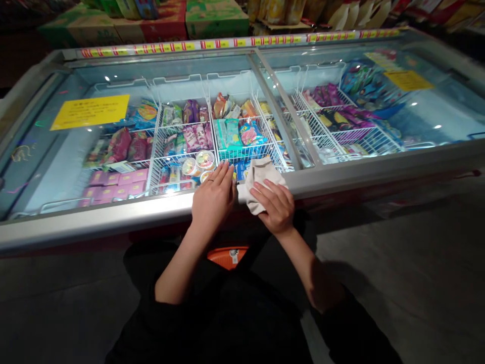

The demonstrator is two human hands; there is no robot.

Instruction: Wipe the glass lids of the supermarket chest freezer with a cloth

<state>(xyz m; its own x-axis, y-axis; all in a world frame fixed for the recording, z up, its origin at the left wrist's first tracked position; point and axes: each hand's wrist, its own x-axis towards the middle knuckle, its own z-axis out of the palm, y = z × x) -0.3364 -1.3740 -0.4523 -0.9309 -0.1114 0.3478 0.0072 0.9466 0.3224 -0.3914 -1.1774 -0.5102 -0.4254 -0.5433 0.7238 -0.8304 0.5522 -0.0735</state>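
My left hand (214,194) lies flat on the front edge of a chest freezer (159,210), its fingers stretched out over the rim toward some ice cream cups (205,159). A ring shows on one finger. Close by on the right, my right hand (275,205) holds a crumpled off-white cloth (261,172) against the same edge. Part of the cloth reaches over the rim above a wire basket (246,151). The right fingertips rest on top of the cloth, and its underside is hidden.
Glass lids with a middle frame (282,111) cover parts of the freezer. Wire baskets inside hold packaged frozen goods, such as pink boxes (113,184). A yellow notice (90,111) is on the left glass. Below the edge sits an orange object (226,257). Cartons (215,17) stand behind.
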